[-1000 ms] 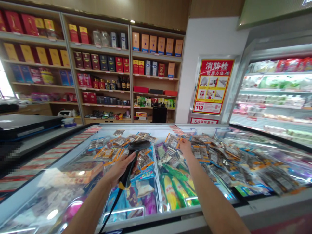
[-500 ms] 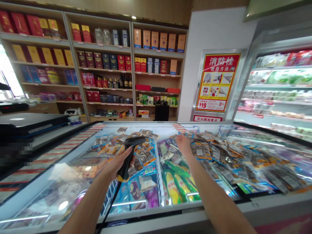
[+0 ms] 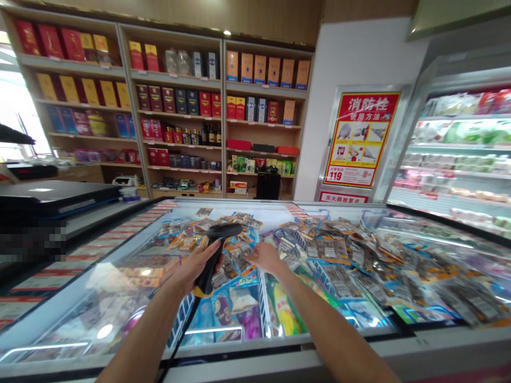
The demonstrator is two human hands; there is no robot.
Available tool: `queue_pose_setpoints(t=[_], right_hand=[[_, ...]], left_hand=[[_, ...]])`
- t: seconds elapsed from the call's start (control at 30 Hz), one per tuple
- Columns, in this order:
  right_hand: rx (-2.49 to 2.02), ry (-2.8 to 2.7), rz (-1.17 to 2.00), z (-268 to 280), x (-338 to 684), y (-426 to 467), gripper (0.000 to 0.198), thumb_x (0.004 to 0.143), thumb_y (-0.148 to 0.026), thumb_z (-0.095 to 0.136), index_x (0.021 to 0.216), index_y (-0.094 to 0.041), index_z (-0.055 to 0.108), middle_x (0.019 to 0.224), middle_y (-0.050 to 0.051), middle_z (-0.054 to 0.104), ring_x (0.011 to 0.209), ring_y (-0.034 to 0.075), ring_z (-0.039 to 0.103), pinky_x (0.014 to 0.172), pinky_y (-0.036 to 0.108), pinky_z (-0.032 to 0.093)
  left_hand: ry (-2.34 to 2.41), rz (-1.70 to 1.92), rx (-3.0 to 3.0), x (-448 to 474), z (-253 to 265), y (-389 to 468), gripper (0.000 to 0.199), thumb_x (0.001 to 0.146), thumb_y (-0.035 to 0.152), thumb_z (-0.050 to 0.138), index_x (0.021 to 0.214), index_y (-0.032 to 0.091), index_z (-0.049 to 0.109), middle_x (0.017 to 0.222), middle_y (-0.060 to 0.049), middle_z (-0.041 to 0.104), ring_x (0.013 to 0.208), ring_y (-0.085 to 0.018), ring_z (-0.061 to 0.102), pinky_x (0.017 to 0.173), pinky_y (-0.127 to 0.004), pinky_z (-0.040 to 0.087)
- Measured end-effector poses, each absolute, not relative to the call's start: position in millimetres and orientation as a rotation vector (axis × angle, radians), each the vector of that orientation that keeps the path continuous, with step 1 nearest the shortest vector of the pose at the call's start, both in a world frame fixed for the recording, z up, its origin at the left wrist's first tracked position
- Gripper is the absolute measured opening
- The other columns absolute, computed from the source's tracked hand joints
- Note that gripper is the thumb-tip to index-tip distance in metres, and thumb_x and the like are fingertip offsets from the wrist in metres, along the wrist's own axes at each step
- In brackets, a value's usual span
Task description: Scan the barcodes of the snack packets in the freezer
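Though slatted, divider [image 3: 263,303] between packets [image 3: 337,249]

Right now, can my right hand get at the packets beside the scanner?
Probably yes: your right hand is beside the packets, nothing visible between; the scanner in your left hand hides only some.

The left hand [image 3: 196,267] and the right hand [image 3: 269,259] are bare. The left forearm [image 3: 146,327] and the right forearm [image 3: 331,327] are also bare, narrower near the hands and wider toward the view's lower edge.
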State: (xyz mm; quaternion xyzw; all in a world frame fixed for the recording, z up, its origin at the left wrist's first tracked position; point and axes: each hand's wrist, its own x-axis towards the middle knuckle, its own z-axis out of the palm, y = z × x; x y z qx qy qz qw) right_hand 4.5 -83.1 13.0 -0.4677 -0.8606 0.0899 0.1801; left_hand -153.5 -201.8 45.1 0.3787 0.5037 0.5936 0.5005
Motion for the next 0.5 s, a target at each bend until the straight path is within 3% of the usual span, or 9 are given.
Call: queue_pose_setpoints(t=[0.1, 0.2, 0.27, 0.4, 0.5], right_hand=[[-1.452, -2.447, 0.471, 24, 33, -72, 0.029, 0.062, -0.043, 0.056, 0.049, -0.017, 0.058, 0.051, 0.006, 0.060, 0.051, 0.017, 0.056, 0.050, 0.026, 0.039], [-1.669, -2.407, 0.685, 35, 64, -61, 0.037, 0.064, -0.049, 0.052, 0.046, -0.016, 0.057, 0.046, 0.007, 0.058, 0.046, 0.017, 0.055, 0.048, 0.026, 0.040], [-1.741, -2.376, 0.547, 37, 75, -55, 0.038, 0.064, -0.050, 0.051, 0.054, -0.015, 0.062, 0.053, 0.009, 0.061, 0.056, 0.019, 0.059, 0.054, 0.027, 0.042], [-1.447, -2.429, 0.241, 29, 73, -43, 0.043, 0.057, -0.045, 0.061, 0.090, -0.017, 0.063, 0.093, 0.010, 0.063, 0.090, 0.023, 0.056, 0.070, 0.027, 0.041], [-1.346, -2.473, 0.440, 20, 69, -38, 0.038, 0.054, -0.041, 0.064, 0.085, -0.017, 0.063, 0.084, 0.006, 0.064, 0.079, 0.021, 0.057, 0.064, 0.025, 0.041]], left_hand=[[1.233, 1.424, 0.902, -153, 43, -200, 0.034, 0.062, 0.047, 0.060, 0.070, 0.015, 0.052, 0.053, 0.000, 0.055, 0.044, -0.008, 0.049, 0.040, -0.018, 0.038], [1.228, 1.392, 0.952, -153, 40, -197, 0.034, 0.064, 0.047, 0.058, 0.069, 0.014, 0.052, 0.055, -0.001, 0.057, 0.044, -0.007, 0.049, 0.041, -0.018, 0.038], [1.211, 1.374, 0.974, -153, 39, -196, 0.033, 0.064, 0.047, 0.058, 0.068, 0.014, 0.052, 0.056, -0.001, 0.057, 0.044, -0.007, 0.049, 0.041, -0.018, 0.038], [1.201, 1.353, 0.984, -152, 38, -195, 0.033, 0.064, 0.046, 0.059, 0.071, 0.015, 0.051, 0.057, 0.000, 0.057, 0.045, -0.008, 0.050, 0.042, -0.018, 0.039], [1.200, 1.341, 0.973, -150, 39, -196, 0.034, 0.064, 0.046, 0.059, 0.072, 0.015, 0.050, 0.057, 0.000, 0.057, 0.045, -0.008, 0.050, 0.042, -0.019, 0.038]])
